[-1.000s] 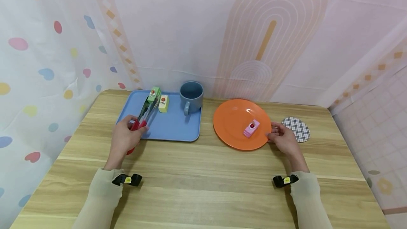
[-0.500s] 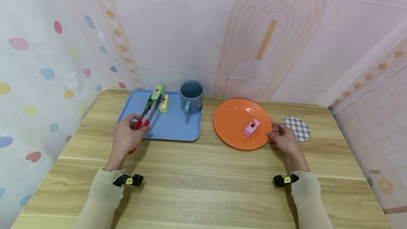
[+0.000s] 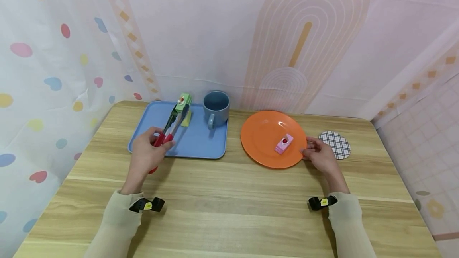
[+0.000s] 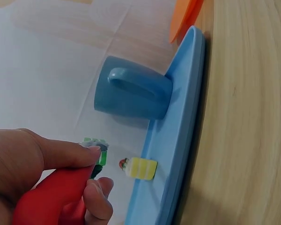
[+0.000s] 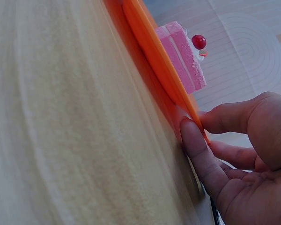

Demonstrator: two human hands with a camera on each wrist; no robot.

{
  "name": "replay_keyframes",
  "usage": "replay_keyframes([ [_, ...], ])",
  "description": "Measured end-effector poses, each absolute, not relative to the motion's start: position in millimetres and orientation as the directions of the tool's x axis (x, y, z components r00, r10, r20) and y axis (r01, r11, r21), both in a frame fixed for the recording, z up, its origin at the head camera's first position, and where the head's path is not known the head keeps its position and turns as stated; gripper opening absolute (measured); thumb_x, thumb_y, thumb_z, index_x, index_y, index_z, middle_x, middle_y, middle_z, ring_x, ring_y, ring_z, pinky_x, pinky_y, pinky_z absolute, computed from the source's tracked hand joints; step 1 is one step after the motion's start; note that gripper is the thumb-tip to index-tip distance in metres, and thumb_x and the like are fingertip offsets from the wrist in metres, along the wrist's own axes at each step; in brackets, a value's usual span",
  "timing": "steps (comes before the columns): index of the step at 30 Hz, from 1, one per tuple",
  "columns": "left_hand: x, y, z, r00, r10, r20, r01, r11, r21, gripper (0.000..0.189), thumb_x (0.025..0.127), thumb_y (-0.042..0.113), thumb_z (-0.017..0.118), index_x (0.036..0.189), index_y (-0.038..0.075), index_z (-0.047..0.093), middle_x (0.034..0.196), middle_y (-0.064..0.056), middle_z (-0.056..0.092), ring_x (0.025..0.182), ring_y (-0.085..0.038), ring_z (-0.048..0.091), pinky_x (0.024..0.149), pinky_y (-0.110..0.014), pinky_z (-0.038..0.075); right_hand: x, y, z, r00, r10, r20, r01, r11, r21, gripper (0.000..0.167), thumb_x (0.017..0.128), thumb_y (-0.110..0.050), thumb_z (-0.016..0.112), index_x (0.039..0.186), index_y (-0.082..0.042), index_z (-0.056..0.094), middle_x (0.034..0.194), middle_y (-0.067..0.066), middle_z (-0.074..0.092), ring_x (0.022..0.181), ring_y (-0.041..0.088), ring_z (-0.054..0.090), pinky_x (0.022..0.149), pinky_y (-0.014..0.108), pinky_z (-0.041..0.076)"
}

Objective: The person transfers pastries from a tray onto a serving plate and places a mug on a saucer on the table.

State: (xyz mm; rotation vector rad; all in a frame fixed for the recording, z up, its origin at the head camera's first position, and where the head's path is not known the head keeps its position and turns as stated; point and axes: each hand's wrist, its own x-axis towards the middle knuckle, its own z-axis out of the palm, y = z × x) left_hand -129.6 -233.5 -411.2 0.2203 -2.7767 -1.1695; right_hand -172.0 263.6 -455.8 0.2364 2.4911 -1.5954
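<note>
My left hand (image 3: pixel 146 151) grips red-handled tongs (image 3: pixel 168 132) at the tray's front left. Between the tongs' tips a green toy cake slice (image 3: pixel 183 101) is held up, above a yellow cake slice (image 4: pixel 142 168) that stands on the blue tray (image 3: pixel 201 146). In the left wrist view the green slice is mostly hidden behind the fingers and tongs. My right hand (image 3: pixel 320 155) pinches the right rim of the orange plate (image 3: pixel 259 146), thumb on one face and fingers on the other. A pink cake slice (image 5: pixel 181 56) topped with a red cherry lies on that plate.
A blue-grey mug (image 3: pixel 216 108) stands on the tray's right side, its handle facing me. Right of the plate lies a checked round coaster (image 3: pixel 335 145), close to my right hand. A curtain (image 3: pixel 201 43) hangs behind the wooden table (image 3: pixel 233 210).
The green cake slice, held in the tongs, has risen and moved right, from the tray's back left to above the yellow slice. My left hand shifted slightly right. The right hand stays at the plate.
</note>
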Motion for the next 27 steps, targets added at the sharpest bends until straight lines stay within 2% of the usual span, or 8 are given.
replay_keyframes([
  [10,-127,-226,-407,-0.983,-0.165,0.083,-0.051,0.676,0.735,0.045,0.093,0.023,0.074,0.13,0.002,0.059,0.102,-0.026,0.07,0.075,-0.029,0.062,0.059,-0.03,0.049,-172,264,-456,-0.971,0.038,-0.237,0.231,0.405,-0.884,0.059,0.099,-0.006,0.064,0.153,0.0,0.041,0.121,0.017,0.057,0.089,0.007,0.063,0.08,0.021,0.059],
  [27,-126,-217,-402,-0.983,-0.139,0.116,-0.008,0.674,0.739,0.042,0.092,0.024,0.076,0.126,0.005,0.061,0.099,-0.024,0.072,0.079,-0.03,0.062,0.058,-0.031,0.049,-172,263,-456,-0.971,0.04,-0.236,0.232,0.4,-0.886,0.06,0.098,-0.008,0.066,0.153,-0.001,0.041,0.123,0.018,0.056,0.091,0.008,0.063,0.08,0.021,0.059],
])
